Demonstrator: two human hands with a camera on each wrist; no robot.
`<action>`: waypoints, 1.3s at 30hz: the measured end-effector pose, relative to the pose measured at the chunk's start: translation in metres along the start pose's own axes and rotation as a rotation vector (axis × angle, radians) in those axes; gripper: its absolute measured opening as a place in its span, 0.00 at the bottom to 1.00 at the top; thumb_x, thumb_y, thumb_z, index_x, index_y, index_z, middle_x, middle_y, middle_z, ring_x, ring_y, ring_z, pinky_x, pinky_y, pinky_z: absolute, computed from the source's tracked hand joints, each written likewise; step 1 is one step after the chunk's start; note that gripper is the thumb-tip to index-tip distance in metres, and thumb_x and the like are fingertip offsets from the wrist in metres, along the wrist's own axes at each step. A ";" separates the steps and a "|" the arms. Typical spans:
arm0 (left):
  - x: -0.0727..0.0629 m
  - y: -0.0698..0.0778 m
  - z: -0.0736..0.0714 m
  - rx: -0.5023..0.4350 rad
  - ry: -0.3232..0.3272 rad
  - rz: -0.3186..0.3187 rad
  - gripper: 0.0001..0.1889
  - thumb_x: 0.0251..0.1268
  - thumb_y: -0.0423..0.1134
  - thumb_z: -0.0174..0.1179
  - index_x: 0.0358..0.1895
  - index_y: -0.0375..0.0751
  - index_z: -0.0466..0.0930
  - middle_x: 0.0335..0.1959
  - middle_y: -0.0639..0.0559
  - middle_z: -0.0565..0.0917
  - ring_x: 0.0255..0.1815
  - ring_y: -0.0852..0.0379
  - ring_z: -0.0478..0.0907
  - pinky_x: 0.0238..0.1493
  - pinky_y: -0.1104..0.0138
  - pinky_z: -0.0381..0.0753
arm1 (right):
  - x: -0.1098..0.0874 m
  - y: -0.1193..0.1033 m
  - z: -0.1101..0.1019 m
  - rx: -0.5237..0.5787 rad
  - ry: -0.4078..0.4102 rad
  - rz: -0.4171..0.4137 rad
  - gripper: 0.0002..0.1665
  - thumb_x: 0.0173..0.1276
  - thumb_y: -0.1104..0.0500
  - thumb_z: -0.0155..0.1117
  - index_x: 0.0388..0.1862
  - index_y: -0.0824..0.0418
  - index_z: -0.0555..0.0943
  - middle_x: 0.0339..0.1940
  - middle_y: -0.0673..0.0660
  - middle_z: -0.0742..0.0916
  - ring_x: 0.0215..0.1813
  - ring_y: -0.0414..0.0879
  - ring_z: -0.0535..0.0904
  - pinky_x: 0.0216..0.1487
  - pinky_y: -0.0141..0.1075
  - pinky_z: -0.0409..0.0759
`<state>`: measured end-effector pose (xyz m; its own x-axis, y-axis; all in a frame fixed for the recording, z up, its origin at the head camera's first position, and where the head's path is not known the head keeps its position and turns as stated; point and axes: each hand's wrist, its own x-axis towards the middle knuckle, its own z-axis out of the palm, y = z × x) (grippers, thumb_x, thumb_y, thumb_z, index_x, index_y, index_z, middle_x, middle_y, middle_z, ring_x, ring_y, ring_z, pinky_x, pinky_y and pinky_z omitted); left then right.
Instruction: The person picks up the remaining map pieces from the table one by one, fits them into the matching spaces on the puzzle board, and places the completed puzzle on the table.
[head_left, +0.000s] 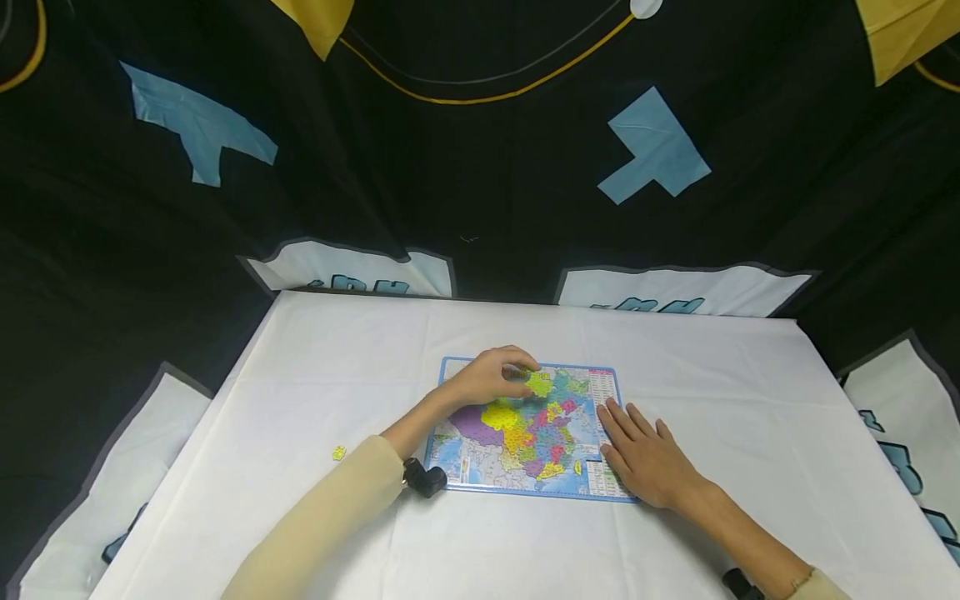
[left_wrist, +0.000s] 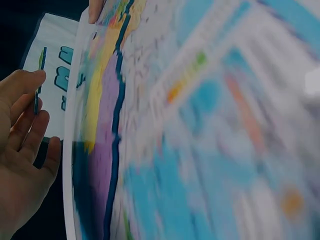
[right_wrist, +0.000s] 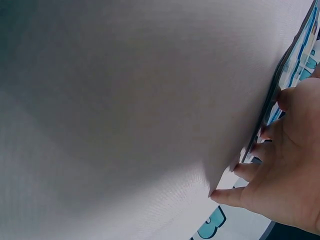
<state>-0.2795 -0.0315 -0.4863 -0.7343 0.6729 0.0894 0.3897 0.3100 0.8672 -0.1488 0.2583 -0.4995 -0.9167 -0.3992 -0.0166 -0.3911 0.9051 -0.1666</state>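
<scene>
A map puzzle board point(head_left: 480, 473) with a blue border and brightly coloured regions lies on the white table. Over its upper part, my left hand point(head_left: 491, 377) pinches a thin map puzzle piece point(left_wrist: 42, 59) between thumb and fingers. The left wrist view shows that piece nearly edge-on, green on one face with a dark edge, raised off the board. Its outline is partly covered by the fingers. My right hand point(head_left: 647, 460) lies flat with fingers spread, fingertips resting on the board's right edge.
A small yellow puzzle piece point(head_left: 339, 452) sits on the white tablecloth point(head_left: 360, 350) left of the board, near the left forearm. Black wrist cameras are strapped to both arms. Behind the table hangs a black curtain point(head_left: 465, 192) with blue, yellow and white patches.
</scene>
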 end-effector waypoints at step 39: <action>0.063 0.008 0.045 0.291 0.002 -0.172 0.19 0.63 0.43 0.69 0.57 0.49 0.84 0.60 0.55 0.81 0.64 0.55 0.71 0.68 0.57 0.64 | 0.000 0.000 -0.004 0.011 -0.011 -0.002 0.35 0.80 0.47 0.48 0.79 0.63 0.59 0.78 0.62 0.62 0.76 0.66 0.56 0.67 0.70 0.54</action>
<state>-0.2972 0.0438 -0.4956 -0.8038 0.5931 -0.0452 0.4021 0.5978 0.6935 -0.1492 0.2591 -0.4954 -0.9151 -0.4023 -0.0268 -0.3917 0.9028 -0.1775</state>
